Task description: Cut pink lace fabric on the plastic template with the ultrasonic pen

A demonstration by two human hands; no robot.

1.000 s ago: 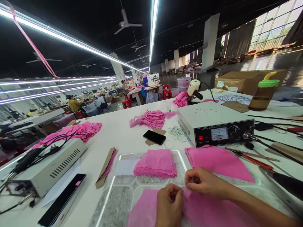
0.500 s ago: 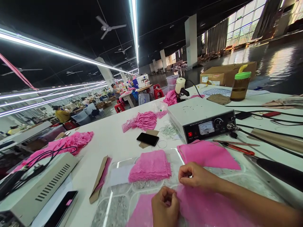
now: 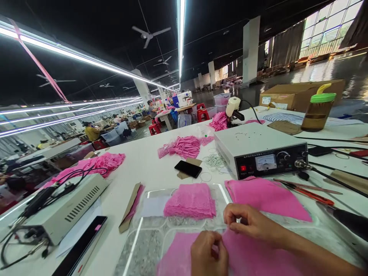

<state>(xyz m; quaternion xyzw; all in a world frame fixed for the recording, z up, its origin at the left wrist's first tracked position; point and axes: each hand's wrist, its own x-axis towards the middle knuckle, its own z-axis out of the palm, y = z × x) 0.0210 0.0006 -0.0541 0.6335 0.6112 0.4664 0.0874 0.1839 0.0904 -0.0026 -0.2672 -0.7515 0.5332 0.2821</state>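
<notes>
My left hand is closed in a pinch on a sheer pink fabric piece near the front of the table. Just to its right and slightly higher, my right hand pinches the edge of the same fabric. The fabric spreads under both hands over a clear plastic mat, and the fingertips hide the exact grip. Beyond my hands lies a stack of pink lace-edged pieces. A flat pile of plain pink pieces rests behind my right hand.
A control box with a meter stands behind the pink pile. An orange cutter and a black-handled tool lie to the right. A black phone, cardboard strip and second box are around the table. A drink bottle stands far right.
The view has swung left, so things sit further right in the picture. Both hands keep their pinch on the pink fabric, with almost no movement.
</notes>
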